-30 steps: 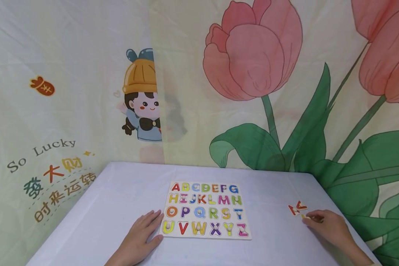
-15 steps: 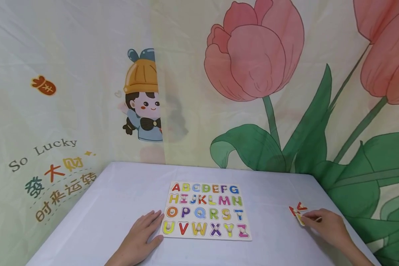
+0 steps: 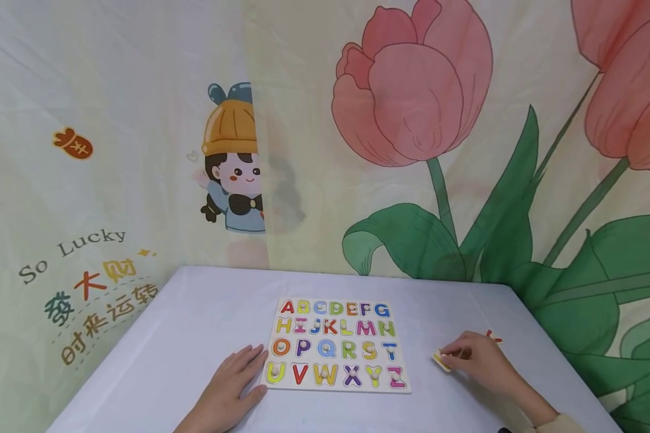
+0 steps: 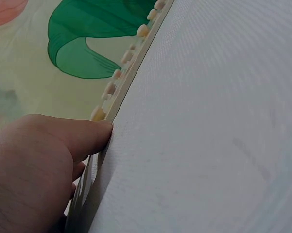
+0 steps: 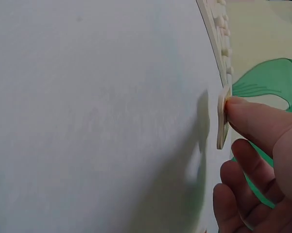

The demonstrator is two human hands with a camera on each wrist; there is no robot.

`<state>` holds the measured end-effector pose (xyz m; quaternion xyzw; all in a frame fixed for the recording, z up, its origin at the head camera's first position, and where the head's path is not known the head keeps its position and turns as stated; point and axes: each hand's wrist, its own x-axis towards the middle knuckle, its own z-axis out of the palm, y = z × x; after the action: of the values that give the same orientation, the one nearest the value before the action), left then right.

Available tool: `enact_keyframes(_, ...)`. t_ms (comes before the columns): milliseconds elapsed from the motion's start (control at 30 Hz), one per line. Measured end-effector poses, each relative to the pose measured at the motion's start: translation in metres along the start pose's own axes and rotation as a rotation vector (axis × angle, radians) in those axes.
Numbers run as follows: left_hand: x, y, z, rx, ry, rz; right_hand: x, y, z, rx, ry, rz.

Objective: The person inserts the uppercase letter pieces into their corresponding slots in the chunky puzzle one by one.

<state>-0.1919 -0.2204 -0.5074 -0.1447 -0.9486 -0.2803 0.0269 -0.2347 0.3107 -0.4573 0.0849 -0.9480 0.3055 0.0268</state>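
Note:
A white alphabet puzzle board (image 3: pixel 341 389) lies on the table, its colourful letters in rows and most of them topped with small knobs. My left hand (image 3: pixel 224 385) rests beside it, fingertips and thumb at its left edge; in the left wrist view the thumb lies against the board's side (image 4: pixel 131 75). To the right of the board, my right hand (image 3: pixel 484 361) pinches a yellow letter piece (image 3: pixel 440 361) between thumb and fingers. In the right wrist view this piece (image 5: pixel 221 121) appears edge-on, held over the cloth, with the other fingers loosely curled below.
A red letter piece (image 3: pixel 494 337) shows just behind the right hand, which hides part of that spot. White cloth (image 3: pixel 195 325) covers the table. A printed curtain with tulips (image 3: pixel 417 108) hangs along the table's back edge.
My right hand has picked up the yellow letter piece from beside the red pieces and carried it left toward the board. The left hand has stayed in place.

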Motion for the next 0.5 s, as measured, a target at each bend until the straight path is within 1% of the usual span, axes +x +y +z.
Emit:
enact_keyframes(67, 0.000, 0.000, 0.000, 0.002, 0.001, 0.004, 0.003, -0.004, 0.005, 0.019, -0.026, 0.000)
enact_keyframes(200, 0.000, 0.000, 0.000, 0.004, -0.001, 0.009, 0.008, -0.006, 0.012, 0.013, -0.056, -0.010)
enact_keyframes(433, 0.000, 0.000, 0.000, 0.008, -0.004, 0.005, 0.011, -0.006, 0.017, 0.002, -0.072, -0.005)
enact_keyframes(500, 0.000, 0.001, 0.000, 0.011, -0.005, 0.003, 0.010, -0.007, 0.017, 0.002, -0.067, 0.014)
